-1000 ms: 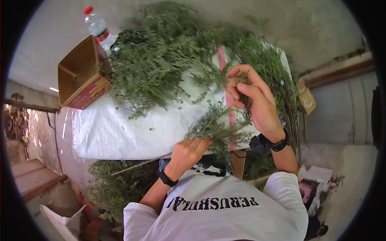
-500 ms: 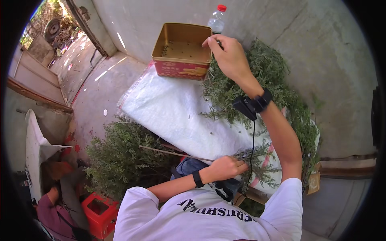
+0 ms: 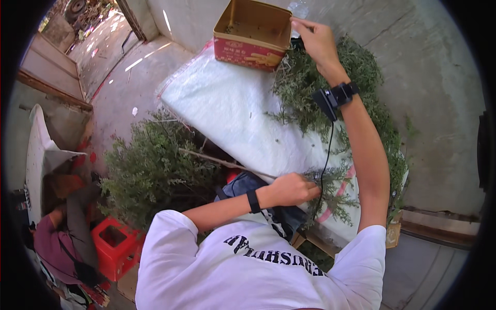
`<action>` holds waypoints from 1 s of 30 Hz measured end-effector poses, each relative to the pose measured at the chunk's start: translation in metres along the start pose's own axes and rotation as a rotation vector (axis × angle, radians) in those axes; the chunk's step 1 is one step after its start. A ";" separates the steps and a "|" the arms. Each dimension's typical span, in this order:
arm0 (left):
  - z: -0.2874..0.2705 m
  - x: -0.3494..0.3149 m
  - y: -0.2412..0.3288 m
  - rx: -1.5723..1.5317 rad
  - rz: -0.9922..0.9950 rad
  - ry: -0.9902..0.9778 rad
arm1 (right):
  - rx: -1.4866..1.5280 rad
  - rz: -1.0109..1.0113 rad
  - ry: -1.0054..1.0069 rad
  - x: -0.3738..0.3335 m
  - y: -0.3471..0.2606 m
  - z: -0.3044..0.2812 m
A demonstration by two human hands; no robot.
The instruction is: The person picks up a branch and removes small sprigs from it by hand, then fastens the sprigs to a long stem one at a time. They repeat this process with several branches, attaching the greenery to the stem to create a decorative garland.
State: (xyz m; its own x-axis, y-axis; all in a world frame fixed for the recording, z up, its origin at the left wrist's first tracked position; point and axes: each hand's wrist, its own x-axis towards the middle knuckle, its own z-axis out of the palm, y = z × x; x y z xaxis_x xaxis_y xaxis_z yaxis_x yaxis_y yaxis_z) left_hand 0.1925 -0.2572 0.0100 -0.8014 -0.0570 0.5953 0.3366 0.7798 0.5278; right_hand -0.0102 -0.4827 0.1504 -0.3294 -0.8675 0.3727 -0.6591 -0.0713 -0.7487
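One tin (image 3: 250,53), one branch (image 3: 222,161), two hands (image 3: 292,189) (image 3: 319,45), two wristbands (image 3: 253,201) (image 3: 343,93), two green heaps (image 3: 155,170) (image 3: 356,67), one woven sheet (image 3: 222,103), one bottle (image 3: 299,8), one red stool (image 3: 106,261), one co-worker (image 3: 54,256), one white shirt (image 3: 248,274).

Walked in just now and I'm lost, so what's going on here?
A person's left hand grips a leafy branch at the near edge of a white sheet. The right hand is at the right rim of an open red box; whether it holds anything can't be told. A few small dark bits lie inside the box, and more greenery is heaped beside it.
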 end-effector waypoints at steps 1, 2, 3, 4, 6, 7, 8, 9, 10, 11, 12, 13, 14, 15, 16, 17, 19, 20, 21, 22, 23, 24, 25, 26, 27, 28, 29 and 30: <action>0.003 0.000 -0.001 0.002 0.013 0.003 | -0.119 0.111 0.042 -0.004 -0.015 -0.004; 0.005 -0.001 -0.002 -0.008 0.002 0.009 | -0.105 0.064 0.010 -0.009 -0.033 -0.008; 0.008 -0.002 -0.002 0.008 0.005 0.024 | -0.003 0.154 -0.022 -0.014 -0.054 -0.009; 0.010 -0.003 -0.004 0.018 0.021 0.037 | 0.101 0.245 -0.056 -0.019 -0.075 -0.008; 0.013 -0.004 -0.006 0.023 -0.026 0.018 | 0.115 0.319 -0.154 -0.045 -0.110 0.001; 0.013 -0.007 -0.002 0.038 -0.030 0.015 | 0.067 0.243 -0.286 -0.069 -0.121 0.012; 0.014 -0.009 0.005 0.015 -0.061 -0.013 | 0.027 0.159 -0.411 -0.092 -0.128 0.023; 0.014 -0.008 0.011 0.079 -0.038 0.020 | 0.024 0.012 -0.544 -0.115 -0.132 0.041; 0.013 -0.007 0.017 0.148 -0.010 0.054 | 0.176 -0.031 -0.643 -0.137 -0.133 0.058; 0.009 -0.007 0.022 0.246 -0.010 0.010 | 0.325 -0.039 -0.680 -0.160 -0.133 0.079; 0.006 -0.010 0.033 0.227 0.011 0.090 | 0.296 -0.101 -0.765 -0.171 -0.129 0.091; 0.004 -0.016 0.051 0.248 0.009 0.055 | 0.298 -0.184 -0.821 -0.181 -0.124 0.100; 0.000 -0.021 0.066 0.269 0.029 0.091 | 0.273 -0.136 -0.856 -0.189 -0.119 0.112; -0.003 -0.026 0.078 0.274 -0.008 0.023 | 0.230 -0.143 -0.961 -0.196 -0.115 0.123; -0.006 -0.030 0.087 0.216 -0.017 -0.006 | 0.161 -0.150 -1.064 -0.201 -0.110 0.133; -0.007 -0.032 0.093 0.164 -0.022 -0.032 | 0.184 -0.172 -1.082 -0.205 -0.107 0.141; -0.009 -0.033 0.098 0.112 -0.030 -0.054 | -0.054 -0.402 -1.044 -0.212 -0.100 0.152; -0.009 -0.032 0.099 0.108 -0.036 -0.074 | -0.212 -0.481 -1.035 -0.215 -0.098 0.155; -0.009 -0.031 0.099 0.101 -0.041 -0.096 | -0.165 -0.514 -1.017 -0.216 -0.098 0.154; -0.009 -0.031 0.098 0.092 -0.045 -0.132 | -0.106 -0.541 -0.940 -0.216 -0.098 0.152; -0.008 -0.031 0.097 0.087 -0.050 -0.125 | -0.045 -0.561 -0.862 -0.215 -0.100 0.145; -0.008 -0.031 0.096 0.116 -0.080 -0.105 | -0.033 -0.516 -0.827 -0.214 -0.104 0.137; -0.007 -0.032 0.095 0.148 -0.107 -0.088 | -0.011 -0.582 -0.819 -0.209 -0.108 0.124; -0.007 -0.033 0.094 0.174 -0.126 -0.044 | -0.040 -0.580 -0.852 -0.203 -0.112 0.104; -0.007 -0.034 0.093 0.162 -0.123 -0.090 | -0.113 -0.541 -0.922 -0.195 -0.117 0.078; -0.007 -0.035 0.092 0.118 -0.167 -0.116 | -0.158 -0.530 -0.949 -0.190 -0.122 0.054; -0.008 -0.033 0.090 0.065 -0.189 -0.148 | -0.209 -0.448 -0.954 -0.186 -0.126 0.033; -0.008 -0.027 0.088 -0.015 -0.181 -0.144 | -0.236 -0.410 -0.977 -0.183 -0.127 0.005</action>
State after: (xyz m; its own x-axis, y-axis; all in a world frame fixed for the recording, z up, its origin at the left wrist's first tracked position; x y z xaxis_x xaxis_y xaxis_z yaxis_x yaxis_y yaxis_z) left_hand 0.2479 -0.1914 0.0450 -0.9115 -0.1044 0.3979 0.1875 0.7556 0.6277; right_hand 0.1368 -0.3173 0.1746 0.5571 -0.8238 -0.1052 -0.7443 -0.4390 -0.5033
